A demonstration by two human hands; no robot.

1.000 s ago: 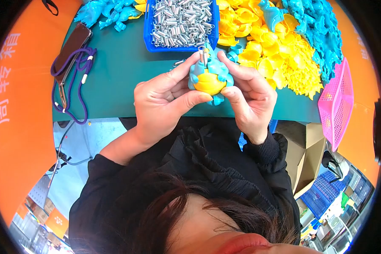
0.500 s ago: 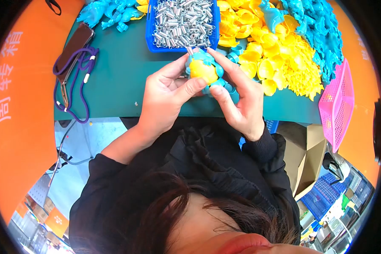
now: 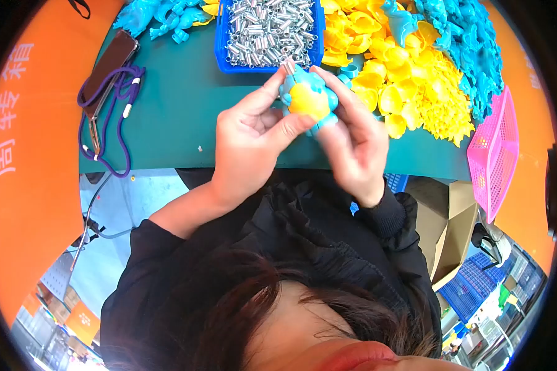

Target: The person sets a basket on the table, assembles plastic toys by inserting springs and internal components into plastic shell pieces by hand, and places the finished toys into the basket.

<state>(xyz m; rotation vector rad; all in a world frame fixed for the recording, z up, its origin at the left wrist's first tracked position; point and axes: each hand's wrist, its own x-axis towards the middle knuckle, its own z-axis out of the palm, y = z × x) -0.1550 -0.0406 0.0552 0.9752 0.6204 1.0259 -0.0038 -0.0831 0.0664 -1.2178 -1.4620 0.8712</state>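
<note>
Both hands clamped on it: right hand (image 3: 247,143) and left hand (image 3: 360,145) pin the toy (image 3: 308,100) over the table (image 3: 173,117), shifted slightly leftward since last frame, left thumb blurring! Yellow parts (image 3: 408,93) heap left, tray (image 3: 221,48) beyond, phone (image 3: 110,69) right; right thumb blocks the belly's edge.

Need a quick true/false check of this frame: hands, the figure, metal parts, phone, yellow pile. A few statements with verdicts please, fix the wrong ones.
1. The left hand and right hand are both on the blue-and-yellow figure. True.
2. The small metal parts are in the pink basket. False: they are in the blue tray.
3. The purple cord crosses the phone. True.
4. The yellow pile is left of the blue tray. False: it is to the right.
</note>
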